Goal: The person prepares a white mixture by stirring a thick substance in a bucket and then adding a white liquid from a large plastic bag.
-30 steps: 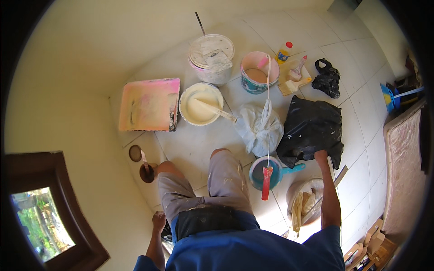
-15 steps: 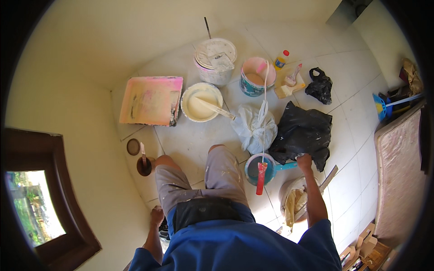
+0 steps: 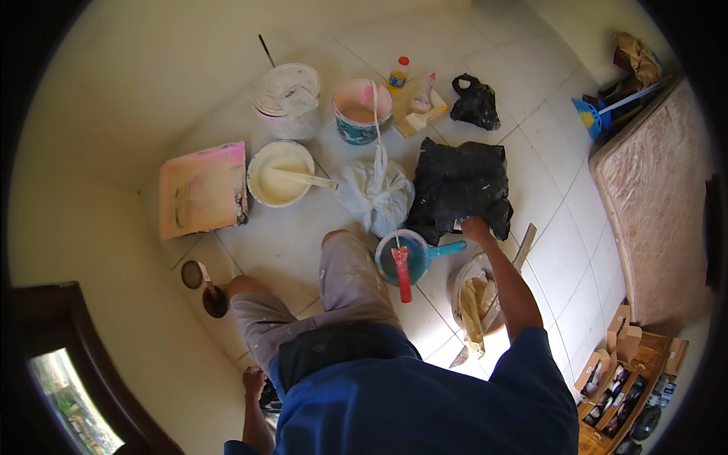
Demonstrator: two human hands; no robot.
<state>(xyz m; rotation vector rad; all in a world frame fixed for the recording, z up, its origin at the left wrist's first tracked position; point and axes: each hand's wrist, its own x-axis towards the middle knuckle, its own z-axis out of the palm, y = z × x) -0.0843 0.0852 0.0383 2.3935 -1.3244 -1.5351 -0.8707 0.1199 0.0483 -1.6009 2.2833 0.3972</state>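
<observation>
Viewpoint swung to the right, right hand still at the black bag

Relative to the earlier frame, the floor items have shifted left in view, while more of the quilted mattress and the wooden box at lower right has come in. The right hand remains at the near edge of the black plastic bag.

Position: the bag lies flat, ahead of the person and to the right, extending directly beyond the right hand. Its outline is nearly square, so no long axis is clear. The right hand is the nearer one, touching the near edge; its fingertips are hidden (a small whitish patch shows beside them), and whether they grip cannot be told. The left hand hangs well apart, low beside the left hip; it appears curled, but whether it holds anything cannot be told.

Adjacent items: the knotted white bag sits just left of the black one. A teal dipper stands on the near side, its handle pointing toward the right hand, with a red grip across it.

Support and room: everything named around the bag rests on a pale tiled floor. Cream walls enclose the left side; a paint tray lies near them.
</observation>
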